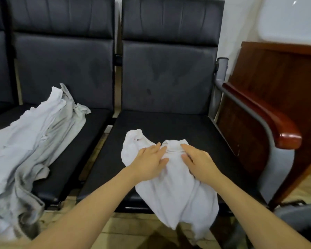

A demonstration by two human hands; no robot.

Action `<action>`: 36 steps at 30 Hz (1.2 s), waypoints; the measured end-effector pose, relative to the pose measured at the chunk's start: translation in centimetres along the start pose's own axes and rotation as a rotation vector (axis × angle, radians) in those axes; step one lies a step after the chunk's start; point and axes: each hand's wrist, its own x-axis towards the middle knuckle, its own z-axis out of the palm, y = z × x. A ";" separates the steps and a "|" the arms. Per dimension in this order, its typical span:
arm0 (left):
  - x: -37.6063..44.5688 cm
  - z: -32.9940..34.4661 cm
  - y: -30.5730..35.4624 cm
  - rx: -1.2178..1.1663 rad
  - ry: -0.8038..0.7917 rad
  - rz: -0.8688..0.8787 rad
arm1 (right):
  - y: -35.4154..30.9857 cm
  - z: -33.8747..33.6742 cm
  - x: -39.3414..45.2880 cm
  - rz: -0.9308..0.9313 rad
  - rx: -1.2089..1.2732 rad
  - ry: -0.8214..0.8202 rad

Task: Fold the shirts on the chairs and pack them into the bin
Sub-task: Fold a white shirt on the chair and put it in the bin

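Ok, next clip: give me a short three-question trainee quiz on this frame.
1. True or false: both hands press flat on the white shirt.
2. The pile of unfolded shirts lies on which seat? A) left chair B) right chair C) floor
3. Fill in: the white shirt's lower end hangs over the seat's ____ edge.

Key: 1 true: the left hand and right hand lie with fingers straight. 2 A. 3 front; this is the right chair.

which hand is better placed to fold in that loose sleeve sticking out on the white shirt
Left. The left hand rests flat on the white shirt right beside the loose sleeve, which bunches out on that side. The right hand lies on the far side of the collar.
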 end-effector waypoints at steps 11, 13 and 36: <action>3.1 2.6 -4.6 0.046 -0.069 -0.081 | 0.5 1.7 2.4 0.115 -0.022 -0.207; 4.7 2.2 -5.9 0.063 -0.079 -0.085 | 0.3 1.9 3.3 0.104 -0.022 -0.180; 3.6 -1.1 -5.8 -0.082 0.051 -0.109 | -1.3 3.9 11.1 0.105 -0.018 0.148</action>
